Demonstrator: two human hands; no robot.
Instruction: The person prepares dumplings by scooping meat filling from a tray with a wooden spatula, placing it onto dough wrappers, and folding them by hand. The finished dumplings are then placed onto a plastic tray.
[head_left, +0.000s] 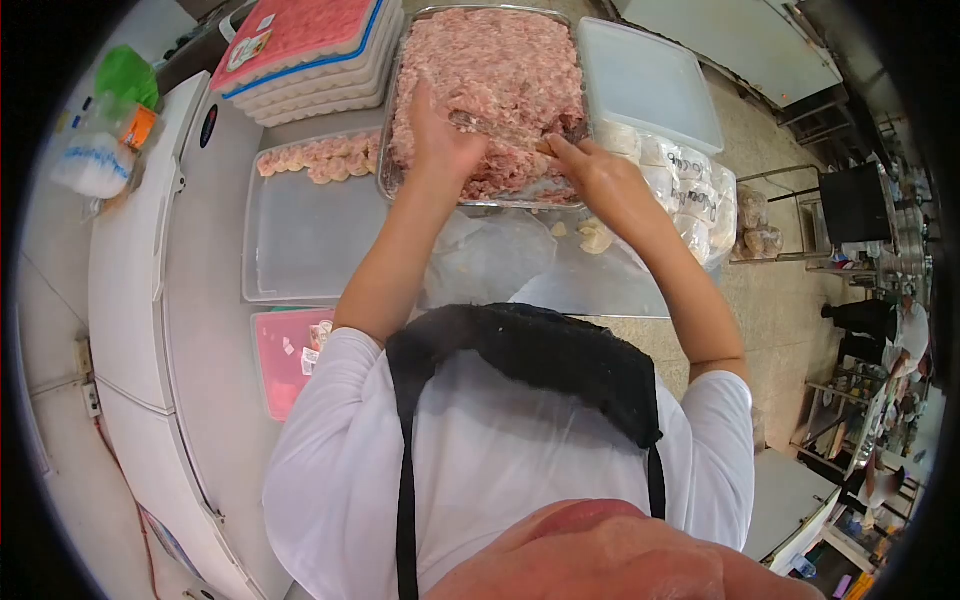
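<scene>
A large metal tray of pale pink ground meat lies in front of me, dug out at its near end. Over the left part of the meat is my left hand, thumb stretched up and other fingers curled; I cannot tell what lies in them. My right hand, at the tray's near right, is closed around a slim tool with a brown wooden-looking end. The tool's tip reaches into the meat. Filled dumplings stand in a row along the far edge of a translucent plastic tray on the left.
Stacked trays under a red lid rise at the far left. To the right are a clear lidded container and labelled plastic-wrapped packs. Pale dough scraps lie on the near surface. Other people stand far right.
</scene>
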